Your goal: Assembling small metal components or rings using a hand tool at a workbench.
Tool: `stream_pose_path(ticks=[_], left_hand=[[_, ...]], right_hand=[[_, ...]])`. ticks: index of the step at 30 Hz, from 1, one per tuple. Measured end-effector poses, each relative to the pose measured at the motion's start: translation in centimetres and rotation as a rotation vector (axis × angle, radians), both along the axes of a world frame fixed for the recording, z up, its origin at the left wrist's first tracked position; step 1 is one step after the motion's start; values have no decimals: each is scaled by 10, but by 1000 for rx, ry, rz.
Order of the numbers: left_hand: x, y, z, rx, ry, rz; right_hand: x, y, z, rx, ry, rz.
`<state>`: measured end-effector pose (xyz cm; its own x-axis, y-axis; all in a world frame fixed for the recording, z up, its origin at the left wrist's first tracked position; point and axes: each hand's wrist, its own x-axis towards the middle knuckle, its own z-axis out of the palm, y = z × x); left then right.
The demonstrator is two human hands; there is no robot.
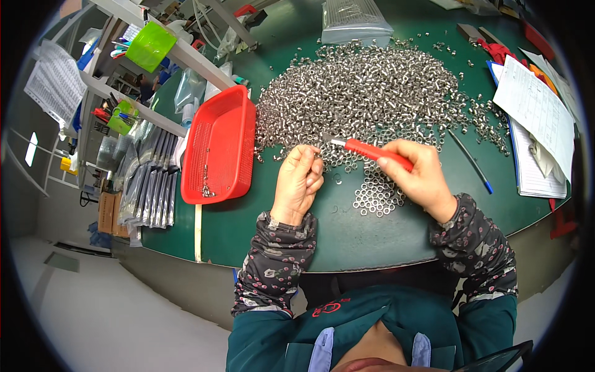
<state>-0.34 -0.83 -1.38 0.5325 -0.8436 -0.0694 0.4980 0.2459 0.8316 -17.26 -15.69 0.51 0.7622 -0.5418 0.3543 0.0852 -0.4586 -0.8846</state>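
Green tbl (pixel 372 239): metal pcs (pixel 365 93) heaped beyond LH (pixel 297 180) pinching one & RH (pixel 423 177) gripping knife (pixel 370 150).

**Red and Silver Over Green**

I see a deep green surface (pixel 359 245) beneath silvery metal parts (pixel 365 93). The knife (pixel 378 151) is orange-red with a grey blade; the basket (pixel 245 149) is bright red. I make out black sleeves (pixel 276 254) with a pink-and-white floral print, a dark teal jacket (pixel 263 341), white papers (pixel 536 111) and a lime-green holder (pixel 150 46).
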Motion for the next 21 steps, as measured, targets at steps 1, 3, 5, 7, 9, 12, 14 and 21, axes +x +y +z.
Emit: stream_pose_path(ticks=[1,3,5,7,9,12,14,21], left_hand=[[2,0,-2,-4,-19,-12],[1,0,0,4,0,-19],[-4,-2,5,18,32,-14],[-2,-1,7,-10,77,-90],[-4,-1,8,188,-143,-87],[-17,-10,-1,569,-1046,145],[-28,-15,8,727,-1397,185],[-36,-23,3,791,-1511,193]], right_hand=[[1,-2,-1,25,-40,-13],[0,-3,-2,94,-98,-33],[1,-3,0,134,-88,-48],[0,-4,2,146,-68,-58],[1,-4,-1,129,-101,-45],[2,-3,-2,107,-98,-56],[1,-4,-4,116,-94,-56],[3,-2,-3,61,-92,-57]])
